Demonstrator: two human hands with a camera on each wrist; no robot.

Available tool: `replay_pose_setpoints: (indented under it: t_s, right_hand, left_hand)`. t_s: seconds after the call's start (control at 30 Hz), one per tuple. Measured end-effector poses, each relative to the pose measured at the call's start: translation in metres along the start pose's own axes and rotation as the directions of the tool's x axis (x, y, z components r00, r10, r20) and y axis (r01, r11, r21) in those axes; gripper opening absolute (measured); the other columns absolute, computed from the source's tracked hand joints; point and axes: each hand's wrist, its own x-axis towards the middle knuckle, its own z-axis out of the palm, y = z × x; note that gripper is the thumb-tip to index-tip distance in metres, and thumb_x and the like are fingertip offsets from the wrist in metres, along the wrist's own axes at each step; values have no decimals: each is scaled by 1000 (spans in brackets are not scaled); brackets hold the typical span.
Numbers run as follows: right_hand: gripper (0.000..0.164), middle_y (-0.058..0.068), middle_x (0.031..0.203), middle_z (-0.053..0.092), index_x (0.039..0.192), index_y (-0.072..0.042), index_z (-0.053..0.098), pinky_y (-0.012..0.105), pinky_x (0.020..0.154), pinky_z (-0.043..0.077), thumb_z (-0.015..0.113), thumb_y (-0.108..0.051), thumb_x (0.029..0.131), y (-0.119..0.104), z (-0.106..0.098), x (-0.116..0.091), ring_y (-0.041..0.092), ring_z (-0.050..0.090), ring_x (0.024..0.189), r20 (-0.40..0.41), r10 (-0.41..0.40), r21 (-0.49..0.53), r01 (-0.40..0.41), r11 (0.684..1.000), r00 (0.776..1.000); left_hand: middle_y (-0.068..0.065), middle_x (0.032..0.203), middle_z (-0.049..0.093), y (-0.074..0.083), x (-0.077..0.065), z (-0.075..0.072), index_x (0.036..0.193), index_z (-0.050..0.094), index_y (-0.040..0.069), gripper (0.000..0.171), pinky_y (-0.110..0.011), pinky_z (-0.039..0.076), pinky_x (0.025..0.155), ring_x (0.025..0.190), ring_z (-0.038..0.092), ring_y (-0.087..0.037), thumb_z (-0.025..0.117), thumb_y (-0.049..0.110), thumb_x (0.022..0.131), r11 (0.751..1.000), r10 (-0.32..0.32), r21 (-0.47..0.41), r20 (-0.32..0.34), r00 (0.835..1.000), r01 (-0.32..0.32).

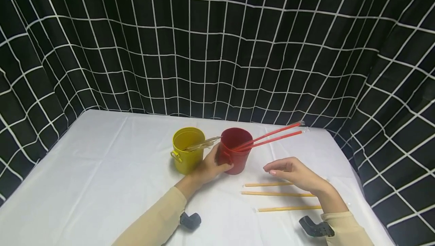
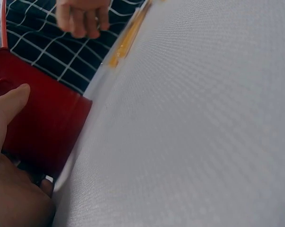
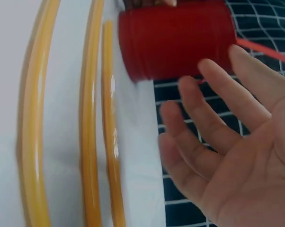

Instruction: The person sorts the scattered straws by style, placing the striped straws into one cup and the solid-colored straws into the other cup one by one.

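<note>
On the white table (image 1: 102,170), yellow bucket (image 1: 186,155) touches red bucket (image 1: 236,149), which sits mid-table with two red straws (image 1: 272,137) leaning out. Left hand (image 1: 210,166) grips the red bucket's side; right hand (image 1: 293,172) hovers with fingers relaxed, holding nothing, over three yellow straws (image 1: 278,194) lying flat.

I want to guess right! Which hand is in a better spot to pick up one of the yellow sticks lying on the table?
Probably the right hand. It hovers open, directly over the three yellow sticks and holds nothing. The left hand is busy gripping the red bucket, farther from them.
</note>
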Motion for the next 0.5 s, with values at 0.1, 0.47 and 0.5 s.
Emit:
replay_pose_setpoints:
  t_s: [0.1, 0.47, 0.5]
  right_hand:
    - [32, 22, 127, 70, 122, 3, 70, 13, 94, 52, 64, -18, 99, 8, -2, -3, -11, 61, 110, 28, -2, -25, 3, 1000, 1000]
    - [27, 18, 113, 76, 116, 3, 73, 19, 91, 55, 70, -12, 93, 23, -4, -5, 7, 69, 105, 118, -25, -80, 35, 996, 993]
    - [27, 18, 113, 76, 115, 3, 73, 19, 89, 56, 70, -11, 93, 24, -2, -4, 8, 70, 103, 125, -17, -78, 27, 997, 992]
  left_hand:
    - [-9, 162, 39, -1, -1, 0, 159, 25, 10, 79, -47, 29, 127, 153, 33, -29, 70, 12, 94, 1000, -10, 11, 1, 1000, 10]
    - [-9, 164, 36, -3, 0, 1, 160, 23, 10, 81, -45, 28, 127, 155, 31, -27, 69, 11, 94, 1000, 5, 18, 4, 1000, -5]
    - [-8, 164, 36, -2, 1, 1, 160, 23, 10, 81, -45, 28, 127, 155, 31, -27, 69, 11, 94, 1000, 5, 19, 4, 1000, -5]
